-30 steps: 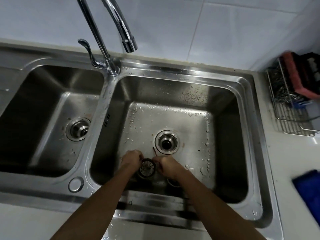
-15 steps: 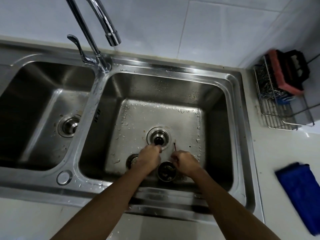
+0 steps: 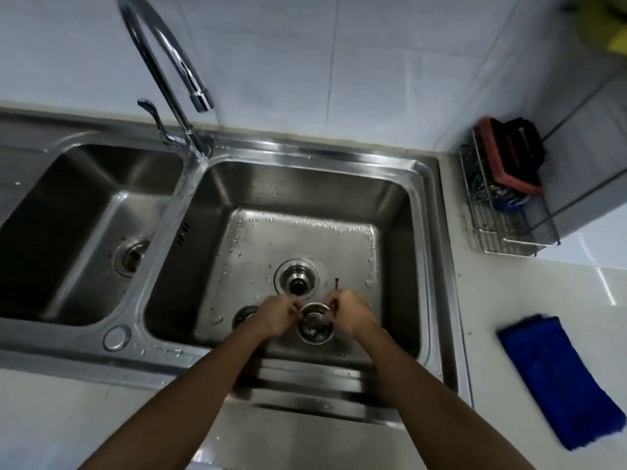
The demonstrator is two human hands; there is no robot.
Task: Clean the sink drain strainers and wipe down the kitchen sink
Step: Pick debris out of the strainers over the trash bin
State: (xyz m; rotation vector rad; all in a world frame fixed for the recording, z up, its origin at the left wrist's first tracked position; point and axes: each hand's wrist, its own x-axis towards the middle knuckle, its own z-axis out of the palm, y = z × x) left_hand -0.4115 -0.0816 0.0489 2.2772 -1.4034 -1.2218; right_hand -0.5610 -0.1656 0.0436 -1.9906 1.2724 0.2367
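Your left hand (image 3: 279, 315) and right hand (image 3: 349, 313) grip the strainer cup (image 3: 315, 323) over the right basin (image 3: 298, 198); next, probably empty and rinse it.

Sink (image 3: 431, 232) brushed steel, wet-beaded; strainer (image 3: 315, 323) shiny metal; faucet (image 3: 159, 52) polished chrome; cloth (image 3: 559, 378) blue, nappy; wall tiles (image 3: 390, 62) glossy.

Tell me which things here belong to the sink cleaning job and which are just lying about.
In the job: strainer basket held by left hand and right hand; open drain; second strainer part on the basin floor; faucet; blue cloth.
Lying about: wire rack holding a red scrubber.
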